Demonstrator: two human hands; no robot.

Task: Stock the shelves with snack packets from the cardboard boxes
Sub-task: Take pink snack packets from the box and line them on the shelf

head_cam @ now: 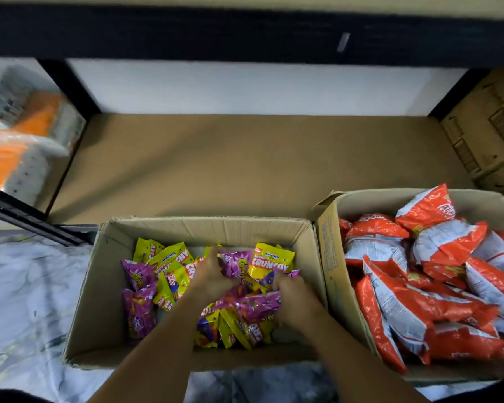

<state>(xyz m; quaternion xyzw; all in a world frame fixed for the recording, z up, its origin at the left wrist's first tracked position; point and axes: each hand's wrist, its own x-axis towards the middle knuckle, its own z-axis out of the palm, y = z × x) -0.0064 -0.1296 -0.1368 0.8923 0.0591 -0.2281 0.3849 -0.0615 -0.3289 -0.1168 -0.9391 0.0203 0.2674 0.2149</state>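
An open cardboard box (105, 301) on the floor holds several small purple and yellow snack packets (169, 274). Both my hands are down inside it. My left hand (211, 274) grips a purple packet (235, 264) near the middle of the pile. My right hand (293, 298) closes its fingers on other purple packets (259, 305) just to the right. A second open box (330, 257) at the right is full of larger red and white packets (425, 286). The brown shelf board (245, 161) lies bare beyond the boxes.
Black shelf posts (70, 85) and a black upper rail (245, 33) frame the shelf. Orange and white packaged goods (21, 141) fill the bay at the left. A closed printed carton (489, 132) stands at the right. The floor (26, 301) is pale marble.
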